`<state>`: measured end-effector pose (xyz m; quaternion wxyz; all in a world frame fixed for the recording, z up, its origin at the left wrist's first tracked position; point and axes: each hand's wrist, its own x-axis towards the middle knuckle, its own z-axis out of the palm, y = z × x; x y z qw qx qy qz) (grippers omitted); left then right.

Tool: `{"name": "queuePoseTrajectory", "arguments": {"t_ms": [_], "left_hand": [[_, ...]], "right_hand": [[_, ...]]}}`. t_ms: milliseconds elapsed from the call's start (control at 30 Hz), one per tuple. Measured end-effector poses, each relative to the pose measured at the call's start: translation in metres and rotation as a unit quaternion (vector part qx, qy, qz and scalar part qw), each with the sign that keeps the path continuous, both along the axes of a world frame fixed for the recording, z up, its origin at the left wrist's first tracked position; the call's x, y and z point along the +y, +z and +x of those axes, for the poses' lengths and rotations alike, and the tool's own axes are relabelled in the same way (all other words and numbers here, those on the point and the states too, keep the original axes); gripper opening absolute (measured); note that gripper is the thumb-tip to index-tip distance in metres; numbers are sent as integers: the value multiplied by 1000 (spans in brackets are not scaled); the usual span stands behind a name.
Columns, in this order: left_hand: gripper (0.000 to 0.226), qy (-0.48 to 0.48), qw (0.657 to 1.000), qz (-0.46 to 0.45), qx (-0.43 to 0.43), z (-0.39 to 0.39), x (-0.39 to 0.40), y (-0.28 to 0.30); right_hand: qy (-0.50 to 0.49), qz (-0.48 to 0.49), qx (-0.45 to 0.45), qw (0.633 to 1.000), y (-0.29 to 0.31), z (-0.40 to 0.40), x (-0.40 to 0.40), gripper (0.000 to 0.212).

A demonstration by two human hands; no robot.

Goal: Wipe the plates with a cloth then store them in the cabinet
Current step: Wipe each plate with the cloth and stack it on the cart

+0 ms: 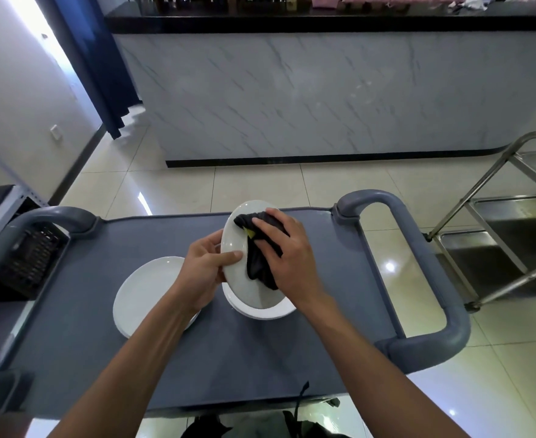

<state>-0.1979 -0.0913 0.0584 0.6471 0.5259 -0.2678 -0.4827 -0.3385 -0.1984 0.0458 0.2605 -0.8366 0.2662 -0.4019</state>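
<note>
Above the grey cart surface (228, 358), the left hand (203, 270) pinches a tilted plate (244, 273) by its rim while the right hand (287, 251) presses a dark cloth (260, 263) flat against it. Wiping is underway; next probably comes setting it on the plate stack (146, 292).

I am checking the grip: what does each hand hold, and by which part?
Left hand pinches the round white plate at its left rim. Right hand presses the dark cloth onto the plate's face.

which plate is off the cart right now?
The tilted plate, gripped at its rim by the left hand while the right hand presses the dark cloth on it. The others lie flat.
</note>
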Motion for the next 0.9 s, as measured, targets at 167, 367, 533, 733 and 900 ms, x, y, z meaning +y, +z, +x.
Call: {"name": "queuePoseTrajectory", "arguments": {"t_ms": [167,367,533,733,900], "left_hand": [[44,3,1000,-7,-6,-6,-1,3],[45,14,1000,2,-9,-7,3,3],[46,27,999,-20,6,-9,10,-1],[45,59,997,-37,43,-6,17,-2],[43,81,993,-34,76,-8,20,-3]], "right_hand": [[30,-53,3,998,19,8,-1,37],[55,-107,56,991,31,10,-8,32],[16,-49,57,997,30,10,-20,33],[-16,63,82,995,22,6,-47,34],[-36,158,60,985,17,1,-53,33]]}}
